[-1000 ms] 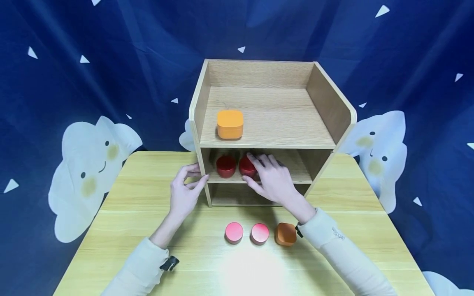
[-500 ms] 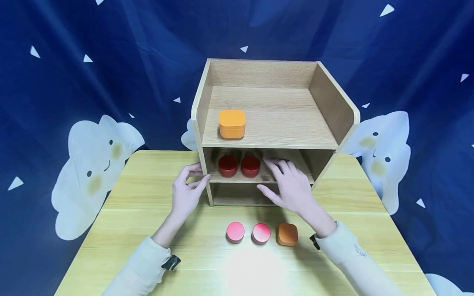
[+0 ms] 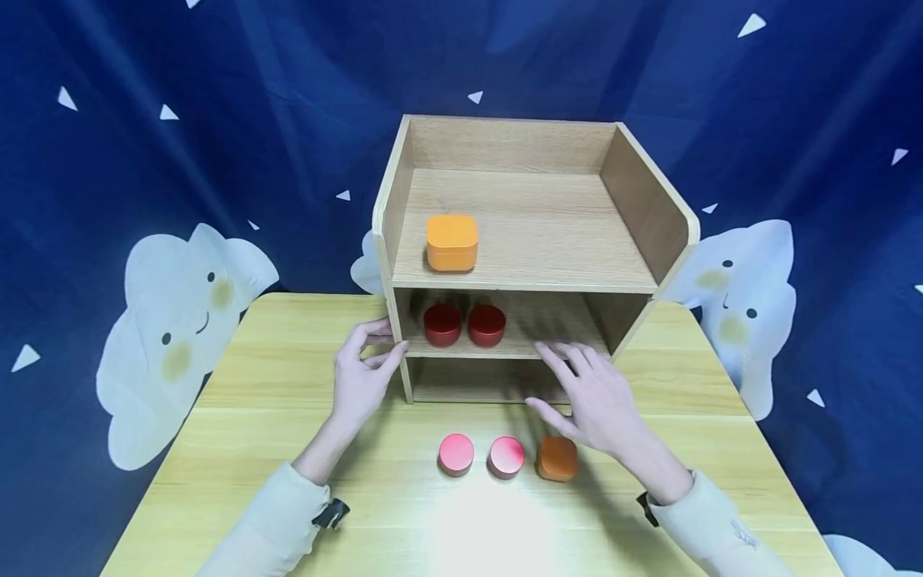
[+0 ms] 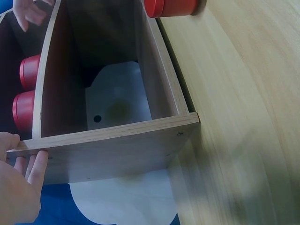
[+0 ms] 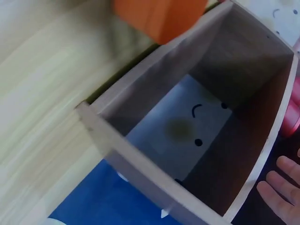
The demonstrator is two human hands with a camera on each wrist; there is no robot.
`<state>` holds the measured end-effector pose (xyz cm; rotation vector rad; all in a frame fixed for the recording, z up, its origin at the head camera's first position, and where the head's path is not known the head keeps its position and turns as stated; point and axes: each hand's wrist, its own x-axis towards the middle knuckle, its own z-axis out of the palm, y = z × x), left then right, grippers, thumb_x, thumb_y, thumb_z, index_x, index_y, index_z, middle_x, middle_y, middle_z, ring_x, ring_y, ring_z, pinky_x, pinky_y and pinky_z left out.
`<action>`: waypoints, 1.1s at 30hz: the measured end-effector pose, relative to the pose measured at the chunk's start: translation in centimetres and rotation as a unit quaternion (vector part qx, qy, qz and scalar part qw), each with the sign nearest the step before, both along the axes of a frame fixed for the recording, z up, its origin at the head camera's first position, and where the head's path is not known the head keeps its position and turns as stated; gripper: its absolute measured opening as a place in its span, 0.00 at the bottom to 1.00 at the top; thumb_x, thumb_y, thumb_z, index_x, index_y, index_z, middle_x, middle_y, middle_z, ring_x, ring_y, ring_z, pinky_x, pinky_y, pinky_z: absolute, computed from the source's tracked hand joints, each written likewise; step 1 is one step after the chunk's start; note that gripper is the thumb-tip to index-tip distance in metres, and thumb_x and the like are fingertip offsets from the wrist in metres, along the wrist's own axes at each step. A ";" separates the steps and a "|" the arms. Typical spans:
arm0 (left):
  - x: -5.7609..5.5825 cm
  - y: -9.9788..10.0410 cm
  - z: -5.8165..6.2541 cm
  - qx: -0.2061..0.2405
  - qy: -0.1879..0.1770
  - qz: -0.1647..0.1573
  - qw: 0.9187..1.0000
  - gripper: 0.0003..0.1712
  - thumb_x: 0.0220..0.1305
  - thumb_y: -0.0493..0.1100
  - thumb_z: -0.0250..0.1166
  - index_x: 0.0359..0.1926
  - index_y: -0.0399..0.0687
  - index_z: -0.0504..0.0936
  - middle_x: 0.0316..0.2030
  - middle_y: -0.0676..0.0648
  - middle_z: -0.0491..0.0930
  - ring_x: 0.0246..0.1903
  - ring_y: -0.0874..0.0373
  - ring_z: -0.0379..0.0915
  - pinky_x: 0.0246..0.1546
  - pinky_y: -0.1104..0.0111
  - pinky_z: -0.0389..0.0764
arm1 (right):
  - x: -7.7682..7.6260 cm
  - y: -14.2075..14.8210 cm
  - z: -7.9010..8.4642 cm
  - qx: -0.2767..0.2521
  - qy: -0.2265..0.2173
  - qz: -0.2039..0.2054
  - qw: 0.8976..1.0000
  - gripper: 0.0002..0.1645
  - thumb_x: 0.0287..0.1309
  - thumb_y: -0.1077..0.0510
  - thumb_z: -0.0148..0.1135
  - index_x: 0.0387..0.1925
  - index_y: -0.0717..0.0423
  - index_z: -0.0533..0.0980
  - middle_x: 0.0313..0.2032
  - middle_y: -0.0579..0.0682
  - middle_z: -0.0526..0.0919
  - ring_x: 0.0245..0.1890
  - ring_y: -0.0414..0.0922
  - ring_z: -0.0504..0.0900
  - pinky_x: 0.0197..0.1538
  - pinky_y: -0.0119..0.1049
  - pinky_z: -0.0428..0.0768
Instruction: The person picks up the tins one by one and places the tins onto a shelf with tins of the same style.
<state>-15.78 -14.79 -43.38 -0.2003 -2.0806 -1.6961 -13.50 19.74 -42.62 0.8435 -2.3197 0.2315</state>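
A small wooden shelf [image 3: 505,276] stands on the table. My left hand [image 3: 360,383] holds the front edge of its left side panel, thumb at the front and fingers along the outer face, as the left wrist view also shows. Two dark red round tins [image 3: 442,324] sit side by side on the middle level, toward the left. My right hand [image 3: 602,405] hovers in front of the shelf's right half, fingers spread and holding nothing. Closest below it on the table is a brown-orange square tin [image 3: 558,458]. Two pinkish-red round tins [image 3: 457,454] stand left of that, in one row.
On the top level, toward the left front, sits an orange square tin [image 3: 452,242]. The shelf's bottom compartment [image 4: 117,93] opens through to the backdrop. A dark blue curtain [image 3: 303,120] with clouds hangs behind the wooden table [image 3: 238,449].
My right hand has let go of the right-hand dark red tin on the middle level and drawn back to the right and toward me. The left hand stays on the side panel.
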 end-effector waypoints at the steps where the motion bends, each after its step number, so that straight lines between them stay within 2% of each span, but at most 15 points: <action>1: 0.0 0.0 0.0 0.000 0.000 0.000 1.000 0.22 0.62 0.28 0.74 0.57 0.35 0.82 0.49 0.35 0.85 0.45 0.68 0.80 0.43 0.76 0.92 | 0.2 0.2 -0.1 0.006 0.003 0.003 1.000 0.46 0.73 0.24 0.45 0.69 0.54 0.76 0.53 0.57 0.85 0.50 0.58 0.84 0.41 0.53 0.90; 6: -0.1 0.0 -0.1 -0.004 -0.003 0.001 1.000 0.22 0.62 0.29 0.74 0.57 0.35 0.82 0.50 0.35 0.85 0.45 0.69 0.80 0.43 0.76 0.93 | 1.2 1.1 -0.9 0.028 0.007 0.006 1.000 0.43 0.70 0.25 0.50 0.67 0.52 0.78 0.54 0.54 0.87 0.51 0.56 0.85 0.37 0.51 0.91; 12: 0.0 0.0 -0.1 -0.003 -0.007 0.001 1.000 0.22 0.62 0.29 0.74 0.57 0.35 0.82 0.49 0.35 0.85 0.45 0.68 0.80 0.44 0.74 0.93 | 2.4 2.0 -2.4 0.049 -0.014 0.016 0.999 0.45 0.69 0.24 0.49 0.68 0.52 0.78 0.54 0.53 0.87 0.53 0.54 0.85 0.42 0.50 0.92; 19: -0.1 0.0 -0.1 -0.002 -0.003 -0.003 1.000 0.22 0.63 0.29 0.74 0.57 0.35 0.82 0.50 0.35 0.85 0.46 0.67 0.80 0.44 0.74 0.93 | 3.5 3.0 -4.3 0.056 -0.039 0.032 0.997 0.45 0.58 0.27 0.64 0.66 0.52 0.78 0.52 0.51 0.87 0.50 0.51 0.85 0.40 0.47 0.92; 24: 0.0 0.0 -0.1 -0.001 -0.004 -0.004 1.000 0.22 0.63 0.29 0.74 0.58 0.35 0.82 0.50 0.35 0.85 0.45 0.67 0.80 0.44 0.76 0.93 | 4.2 3.8 -5.8 0.062 -0.063 0.037 0.995 0.49 0.50 0.26 0.71 0.65 0.53 0.80 0.52 0.50 0.87 0.49 0.51 0.85 0.43 0.47 0.92; 33: 0.1 0.0 0.0 -0.003 -0.003 0.000 1.000 0.22 0.63 0.29 0.73 0.57 0.35 0.82 0.50 0.35 0.85 0.45 0.69 0.79 0.43 0.78 0.92 | 5.0 4.8 -7.7 0.074 -0.100 0.035 0.992 0.51 0.42 0.28 0.79 0.64 0.50 0.80 0.53 0.47 0.87 0.49 0.47 0.86 0.44 0.44 0.93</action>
